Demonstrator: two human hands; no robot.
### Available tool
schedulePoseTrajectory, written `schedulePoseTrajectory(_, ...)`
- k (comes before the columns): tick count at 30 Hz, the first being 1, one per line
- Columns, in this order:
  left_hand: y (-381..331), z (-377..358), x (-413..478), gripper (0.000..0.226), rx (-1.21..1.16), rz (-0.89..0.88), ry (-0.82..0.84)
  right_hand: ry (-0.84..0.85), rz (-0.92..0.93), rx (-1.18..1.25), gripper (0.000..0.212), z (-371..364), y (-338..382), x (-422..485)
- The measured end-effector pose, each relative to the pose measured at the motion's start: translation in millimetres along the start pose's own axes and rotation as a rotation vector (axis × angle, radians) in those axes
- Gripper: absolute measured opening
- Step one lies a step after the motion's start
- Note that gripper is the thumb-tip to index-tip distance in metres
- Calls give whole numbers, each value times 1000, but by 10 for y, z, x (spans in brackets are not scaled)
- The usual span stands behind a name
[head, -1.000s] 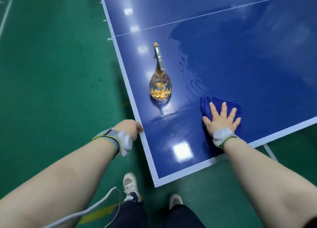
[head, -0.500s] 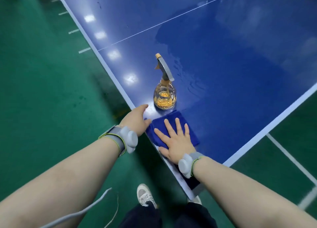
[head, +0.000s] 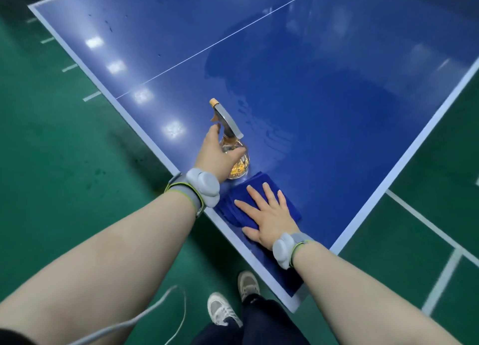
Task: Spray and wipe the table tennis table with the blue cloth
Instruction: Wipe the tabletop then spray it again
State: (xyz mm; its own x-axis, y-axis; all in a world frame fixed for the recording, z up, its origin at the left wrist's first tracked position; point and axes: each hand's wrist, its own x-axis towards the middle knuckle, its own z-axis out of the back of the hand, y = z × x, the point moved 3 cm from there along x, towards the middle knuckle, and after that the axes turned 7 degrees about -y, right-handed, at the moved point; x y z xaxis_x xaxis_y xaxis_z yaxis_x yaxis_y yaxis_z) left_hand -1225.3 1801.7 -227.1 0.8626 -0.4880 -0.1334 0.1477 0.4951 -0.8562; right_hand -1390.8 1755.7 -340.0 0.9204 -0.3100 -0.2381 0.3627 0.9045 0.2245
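Note:
The blue table tennis table point(head: 337, 106) fills the upper view, and its near half has a wet sheen. A clear spray bottle point(head: 227, 119) with amber liquid and a grey trigger head stands near the table's left edge. My left hand point(head: 216, 155) is on the bottle, with the thumb across its body and the fingers up by the neck. Just in front of the bottle, by the near corner, lies the folded blue cloth point(head: 232, 207). My right hand point(head: 269, 220) presses flat on the cloth with its fingers spread.
Green sports floor point(head: 77, 163) with white lines surrounds the table. My two shoes point(head: 223, 311) stand at the table's near corner. A grey cable point(head: 166, 300) hangs below my left arm. The white centre line point(head: 207, 49) crosses the tabletop.
My right hand slid the cloth left to the table's edge and stays there. My left hand left the table edge and moved up onto the spray bottle.

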Motion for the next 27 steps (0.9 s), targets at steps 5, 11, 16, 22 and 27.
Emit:
schedulePoseTrajectory(5,11,-48,129,41,-13,72,-6,-25,-162,36,69,105,-340,95)
schedulePoseTrajectory(11,82,16,228,19,-181,163,-79,-42,-234,19,69,143,-469,253)
schedulePoseTrajectory(16,186,287,149,32,-371,195,-336,-49,-249,39,68,152,-485,306)
schedulePoseTrajectory(22,221,571,135,15,-316,204,-192,-36,-254,30,67,188,-520,384)
schedulePoseTrajectory(27,336,755,-6,22,-409,292,-100,-37,-253,31,67,216,-543,458)
